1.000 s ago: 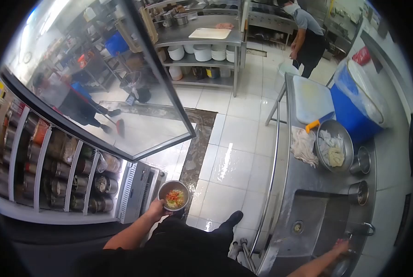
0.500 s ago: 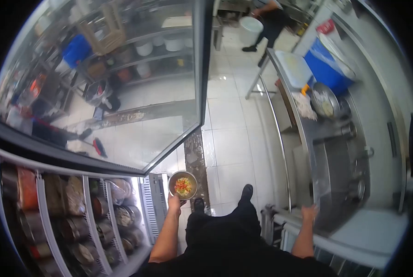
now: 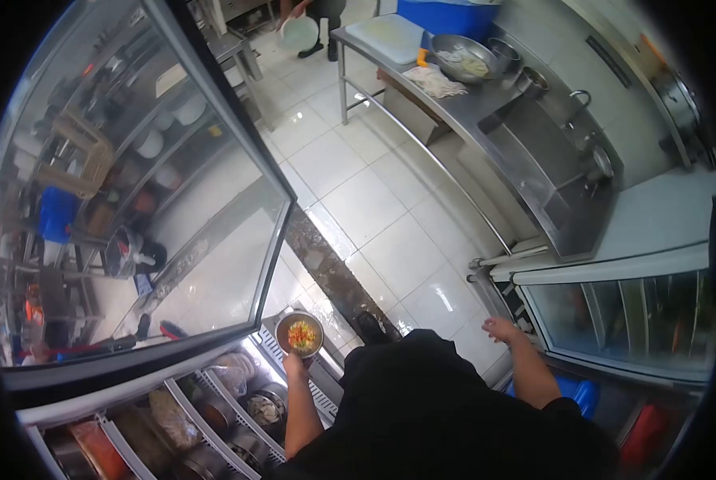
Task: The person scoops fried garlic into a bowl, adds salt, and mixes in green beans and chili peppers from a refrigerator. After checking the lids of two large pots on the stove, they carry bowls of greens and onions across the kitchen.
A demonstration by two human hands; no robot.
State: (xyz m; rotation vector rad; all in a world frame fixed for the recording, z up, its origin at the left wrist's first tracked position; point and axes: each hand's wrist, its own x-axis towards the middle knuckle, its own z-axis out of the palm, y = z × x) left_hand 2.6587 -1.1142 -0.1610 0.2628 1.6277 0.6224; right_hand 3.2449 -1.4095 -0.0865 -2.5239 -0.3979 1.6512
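My left hand [image 3: 295,362] holds a round metal bowl [image 3: 318,325] from below and its near side; part of the hand is hidden by the bowl. Inside lie chopped red and yellow-white pieces [image 3: 301,337] of food. The bowl is just above the edge of an upright refrigerator [image 3: 214,376], whose glass door [image 3: 214,224] stands swung out at the left. On its racks are metal containers and bagged food. My right hand [image 3: 499,328] hangs in the air over the floor, fingers loosely apart, nothing in it. It is nearest to the glass-fronted refrigerator [image 3: 614,308] at the right.
Along the right runs a steel counter with a sink [image 3: 546,164], bearing a pan [image 3: 462,60], a cloth [image 3: 436,82] and a white board [image 3: 386,38]. A person at the back holds a white bucket [image 3: 298,34]. A dark drain strip [image 3: 326,256] crosses the wet tiles [image 3: 398,216].
My view has turned toward the right. My right hand has come away from the counter side and hangs free. The bowl stays in my left hand, now above the refrigerator's edge.
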